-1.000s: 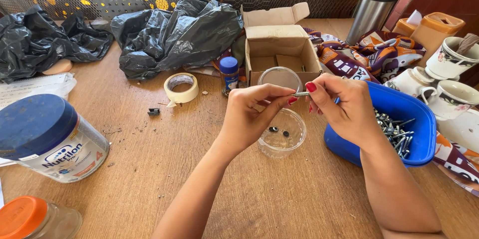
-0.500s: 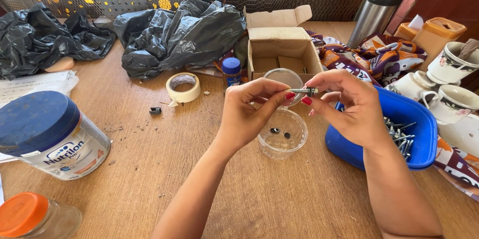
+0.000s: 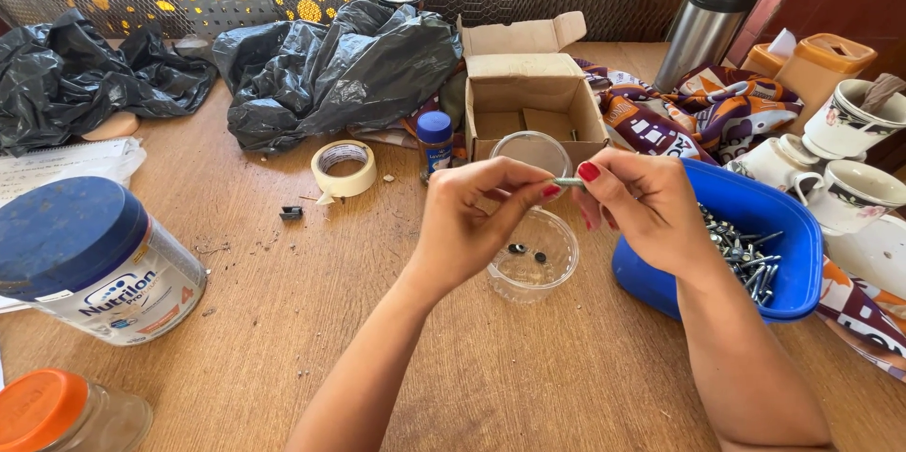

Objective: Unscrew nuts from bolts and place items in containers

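Observation:
My left hand (image 3: 472, 226) and my right hand (image 3: 642, 211) meet above the wooden table, pinching a small metal screw (image 3: 569, 182) between their fingertips. Right below them sits a clear plastic cup (image 3: 533, 268) with a few small dark pieces inside. A second clear cup (image 3: 531, 150) stands just behind my fingers. To the right of my right hand lies a blue plastic tub (image 3: 764, 216) holding several metal screws (image 3: 746, 249).
An open cardboard box (image 3: 528, 98) stands behind the cups, with a small blue-capped bottle (image 3: 435, 141) and a tape roll (image 3: 343, 169) to its left. Black plastic bags (image 3: 330, 70) lie at the back. A blue-lidded tin (image 3: 90, 259), an orange-lidded jar (image 3: 57, 414), a steel flask (image 3: 713, 13) and cups (image 3: 854, 192) stand around.
Both hands have stayed together above the clear cup, fingers shifting slightly on the screw; the view has tilted a little.

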